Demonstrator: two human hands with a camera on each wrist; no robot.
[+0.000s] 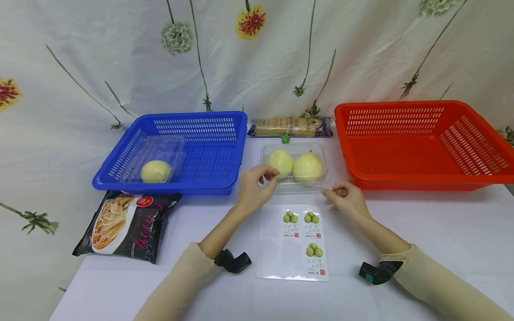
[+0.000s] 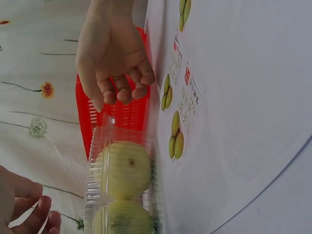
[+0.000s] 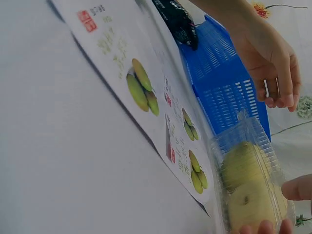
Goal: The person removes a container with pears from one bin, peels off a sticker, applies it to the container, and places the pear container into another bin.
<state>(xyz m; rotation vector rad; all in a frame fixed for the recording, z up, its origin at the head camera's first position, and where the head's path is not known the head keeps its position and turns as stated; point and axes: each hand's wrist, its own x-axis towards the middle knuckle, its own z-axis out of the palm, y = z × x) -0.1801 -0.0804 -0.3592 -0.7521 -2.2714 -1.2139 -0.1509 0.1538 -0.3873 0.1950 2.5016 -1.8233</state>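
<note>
A clear plastic box (image 1: 296,167) holding two yellow-green pears stands on the white table between two baskets. My left hand (image 1: 270,174) hovers at its front left corner with loosely curled fingers; in the left wrist view these fingers (image 2: 34,214) stay apart from the box (image 2: 122,175). My right hand (image 1: 331,192) is at the front right corner. Its thumb (image 3: 297,187) and a fingertip (image 3: 265,226) pinch the box's edge (image 3: 253,180). A sheet of pear stickers (image 1: 295,240) lies in front of the box, between my forearms.
A blue basket (image 1: 209,178) at the left holds a clear box with one pear (image 1: 155,170). An empty red basket (image 1: 421,178) stands at the right. A black snack bag (image 1: 124,225) lies front left. A noodle pack (image 1: 290,127) lies by the floral backdrop.
</note>
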